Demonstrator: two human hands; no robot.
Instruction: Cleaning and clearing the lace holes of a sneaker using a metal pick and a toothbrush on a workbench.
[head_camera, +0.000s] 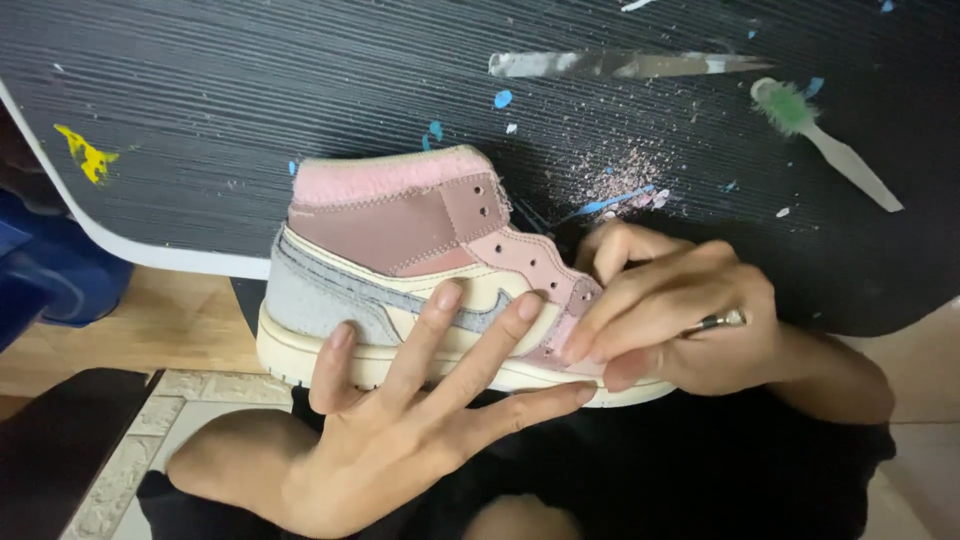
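Sneaker (430, 270) sits mid-frame at the table's edge (160, 255); left hand (400, 430), fingers splayed, braces its side. Right hand (680, 320) pinches what seems a thin metal-tipped tool (715, 322) at the toe; a slip could mar the leather.

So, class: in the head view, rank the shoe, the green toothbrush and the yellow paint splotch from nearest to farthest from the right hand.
1. Shoe: touched by the right hand.
2. Toothbrush: upper right, on the mat.
3. Yellow splotch: far left of the mat.
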